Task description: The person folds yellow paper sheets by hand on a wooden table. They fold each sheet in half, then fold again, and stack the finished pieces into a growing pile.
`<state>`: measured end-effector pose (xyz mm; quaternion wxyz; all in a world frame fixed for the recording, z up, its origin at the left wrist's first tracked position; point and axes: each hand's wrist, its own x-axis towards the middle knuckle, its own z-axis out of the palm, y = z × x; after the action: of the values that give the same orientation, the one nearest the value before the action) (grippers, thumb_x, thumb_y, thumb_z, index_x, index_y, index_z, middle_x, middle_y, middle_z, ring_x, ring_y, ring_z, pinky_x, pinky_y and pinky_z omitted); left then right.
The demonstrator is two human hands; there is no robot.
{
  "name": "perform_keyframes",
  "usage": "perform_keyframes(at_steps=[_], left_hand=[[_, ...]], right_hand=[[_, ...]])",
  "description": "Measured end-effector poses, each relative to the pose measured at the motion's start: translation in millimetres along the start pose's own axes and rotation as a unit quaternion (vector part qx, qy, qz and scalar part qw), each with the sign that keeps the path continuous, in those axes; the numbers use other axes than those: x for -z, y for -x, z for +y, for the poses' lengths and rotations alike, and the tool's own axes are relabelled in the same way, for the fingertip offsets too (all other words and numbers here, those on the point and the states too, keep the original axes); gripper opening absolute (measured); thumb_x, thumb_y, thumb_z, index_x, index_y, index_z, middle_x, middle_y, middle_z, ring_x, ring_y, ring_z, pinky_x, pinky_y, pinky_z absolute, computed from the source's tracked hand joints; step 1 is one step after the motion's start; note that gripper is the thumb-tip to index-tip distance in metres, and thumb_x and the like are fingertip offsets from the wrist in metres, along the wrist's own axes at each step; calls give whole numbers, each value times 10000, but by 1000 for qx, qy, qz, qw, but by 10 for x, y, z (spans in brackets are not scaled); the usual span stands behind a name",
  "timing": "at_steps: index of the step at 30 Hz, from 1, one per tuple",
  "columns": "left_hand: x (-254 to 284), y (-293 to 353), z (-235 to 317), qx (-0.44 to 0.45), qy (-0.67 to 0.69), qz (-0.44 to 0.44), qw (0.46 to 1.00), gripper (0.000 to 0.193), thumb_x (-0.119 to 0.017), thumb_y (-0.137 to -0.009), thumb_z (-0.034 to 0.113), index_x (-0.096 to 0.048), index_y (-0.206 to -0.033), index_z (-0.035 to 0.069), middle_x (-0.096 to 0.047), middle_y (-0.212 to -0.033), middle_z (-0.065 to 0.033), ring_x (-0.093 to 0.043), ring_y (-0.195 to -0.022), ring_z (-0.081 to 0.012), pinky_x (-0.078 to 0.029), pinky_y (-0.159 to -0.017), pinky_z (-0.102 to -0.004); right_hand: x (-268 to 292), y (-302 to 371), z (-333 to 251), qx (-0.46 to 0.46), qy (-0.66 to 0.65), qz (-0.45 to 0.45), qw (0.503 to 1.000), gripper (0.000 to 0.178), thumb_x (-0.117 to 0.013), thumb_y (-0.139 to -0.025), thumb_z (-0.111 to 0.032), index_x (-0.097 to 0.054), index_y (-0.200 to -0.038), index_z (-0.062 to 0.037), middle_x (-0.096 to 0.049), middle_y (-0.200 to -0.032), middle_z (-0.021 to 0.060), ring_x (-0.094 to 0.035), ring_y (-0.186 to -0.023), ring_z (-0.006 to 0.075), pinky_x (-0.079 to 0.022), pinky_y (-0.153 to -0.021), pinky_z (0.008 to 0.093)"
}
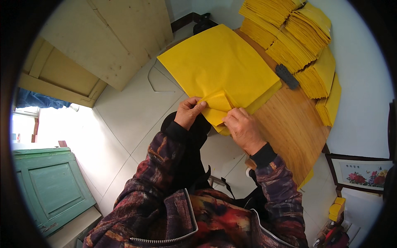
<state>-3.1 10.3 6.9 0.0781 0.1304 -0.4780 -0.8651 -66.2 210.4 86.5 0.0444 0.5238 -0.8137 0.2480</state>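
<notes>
A large yellow sheet (225,58), paper-like or thin fabric, lies over the far part of a wooden table, its near corner folded back on itself. My left hand (189,111) pinches the left side of the folded corner between thumb and fingers. On the right side of that fold, my right hand (243,127) grips the edge with its fingers curled in. Both hands are close together at the table's left edge. Another yellow layer shows beneath the sheet's right corner. What lies inside the fold is hidden.
Tall bundles of folded yellow sheets (297,37) stand along the table's (293,128) far right side. A dark grey block-like thing (287,76) rests beside them. A framed flower picture (362,172) is at the right; a green door (53,188) at the lower left; wooden boards (107,37) lean upper left.
</notes>
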Motion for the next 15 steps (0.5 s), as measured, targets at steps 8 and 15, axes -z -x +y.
perform_keyframes(at_steps=[8, 15], left_hand=[[6, 14, 32, -11, -18, -9, 1000, 181, -646, -895, 146, -651, -972, -18, -662, -886, -23, -602, -818, -100, -482, -782, -234], [7, 22, 39, -12, -21, -13, 1000, 184, -643, -897, 155, -651, -975, -12, -662, -891, -22, -600, -824, -100, -475, -789, -233]], right_hand=[[88, -107, -16, -93, -153, -10, 984, 65, -626, -789, -17, -571, -817, 3, -564, -826, 122, -574, -773, 293, -467, -666, 353], [129, -170, 48, -170, -244, -74, 952, 63, -593, -809, -16, -549, -817, 30, -548, -791, 111, -552, -697, 210, -438, -617, 300]])
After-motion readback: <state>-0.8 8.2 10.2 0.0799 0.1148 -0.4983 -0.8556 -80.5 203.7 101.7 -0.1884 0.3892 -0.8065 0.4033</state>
